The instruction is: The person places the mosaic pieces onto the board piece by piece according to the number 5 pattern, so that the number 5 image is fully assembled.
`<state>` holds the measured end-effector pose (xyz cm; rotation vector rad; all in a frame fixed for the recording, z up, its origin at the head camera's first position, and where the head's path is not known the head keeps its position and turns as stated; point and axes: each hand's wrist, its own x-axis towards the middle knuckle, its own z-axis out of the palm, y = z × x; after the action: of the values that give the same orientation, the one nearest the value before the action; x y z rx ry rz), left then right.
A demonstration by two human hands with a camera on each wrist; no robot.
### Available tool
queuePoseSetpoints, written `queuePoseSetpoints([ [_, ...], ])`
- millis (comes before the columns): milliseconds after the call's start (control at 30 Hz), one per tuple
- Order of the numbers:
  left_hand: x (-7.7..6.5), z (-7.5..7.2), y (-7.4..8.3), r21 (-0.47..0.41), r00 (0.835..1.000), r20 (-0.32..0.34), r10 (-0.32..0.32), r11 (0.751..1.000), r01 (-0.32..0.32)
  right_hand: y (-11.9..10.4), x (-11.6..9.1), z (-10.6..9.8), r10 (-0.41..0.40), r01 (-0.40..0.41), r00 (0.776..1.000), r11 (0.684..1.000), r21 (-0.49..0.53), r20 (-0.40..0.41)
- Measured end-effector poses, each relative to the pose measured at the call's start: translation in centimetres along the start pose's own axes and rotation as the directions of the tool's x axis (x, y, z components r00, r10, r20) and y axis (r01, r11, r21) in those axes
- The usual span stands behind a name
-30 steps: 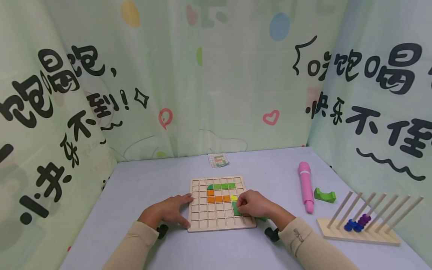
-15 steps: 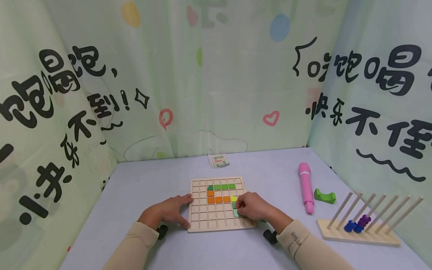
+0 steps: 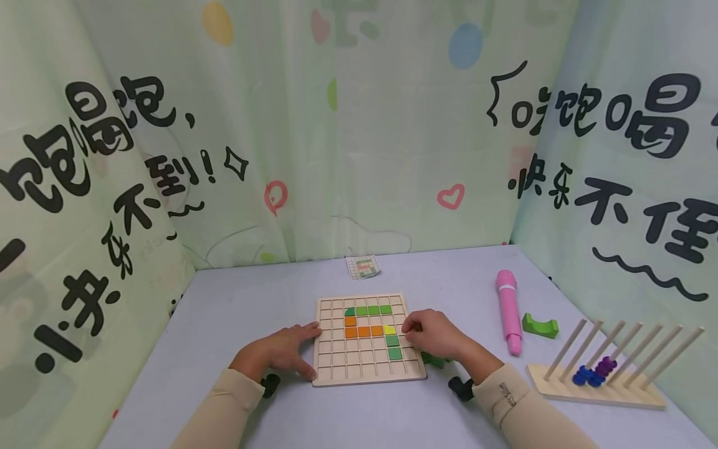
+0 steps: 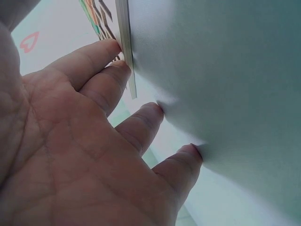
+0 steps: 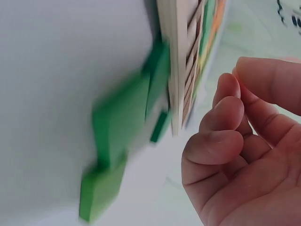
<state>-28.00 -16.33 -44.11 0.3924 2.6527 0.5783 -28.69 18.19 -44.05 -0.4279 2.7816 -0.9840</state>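
Note:
A wooden grid board (image 3: 336, 374) lies on the table, with orange tiles (image 3: 363, 332), a row of light green tiles (image 3: 374, 310), a yellow tile (image 3: 389, 330) and two darker green tiles (image 3: 394, 353) in its cells. My left hand (image 3: 283, 349) is spread at the board's left side; in the left wrist view two fingertips touch its edge and two others the tabletop. Over the right edge hovers my right hand (image 3: 434, 333), its fingers (image 5: 214, 146) curled toward the thumb, no tile showing between them. Below it, loose green blocks (image 5: 122, 113) lie against the board.
A small patterned card (image 3: 363, 267) lies behind the board. Toward the right are a pink marker-shaped tube (image 3: 508, 312), a green curved block (image 3: 540, 326) and a wooden peg stand (image 3: 606, 393) with blue and purple beads. Printed curtains (image 3: 359, 156) enclose the table.
My right hand has drawn back rightward from the board's lower right cells, uncovering two green tiles and more of the loose blocks. My left hand has stayed put.

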Motion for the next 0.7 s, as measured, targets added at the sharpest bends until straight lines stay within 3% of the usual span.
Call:
queuePoseSetpoints([
  [133, 0.1, 0.0, 0.0, 0.005, 1.0, -0.002, 0.002, 1.0, -0.002, 1.0, 0.0, -1.6, 0.067, -0.066, 0.997, 0.998, 0.012, -0.035],
  [267, 0.1, 0.0, -0.1, 0.006, 1.0, 0.003, 0.006, 1.0, -0.006, 2.1, 0.1, -2.4, 0.083, -0.084, 0.996, 0.996, -0.011, -0.045],
  [467, 0.0, -0.1, -0.1, -0.004, 1.0, 0.005, -0.004, 1.0, 0.004, 3.5, 0.9, -2.0, 0.095, -0.097, 0.995, 0.994, -0.057, -0.04],
  [700, -0.1, -0.1, 0.1, -0.006, 1.0, 0.002, -0.001, 1.0, 0.001, 3.1, 2.0, -1.2, 0.08, -0.083, 0.996, 0.989, -0.119, -0.029],
])
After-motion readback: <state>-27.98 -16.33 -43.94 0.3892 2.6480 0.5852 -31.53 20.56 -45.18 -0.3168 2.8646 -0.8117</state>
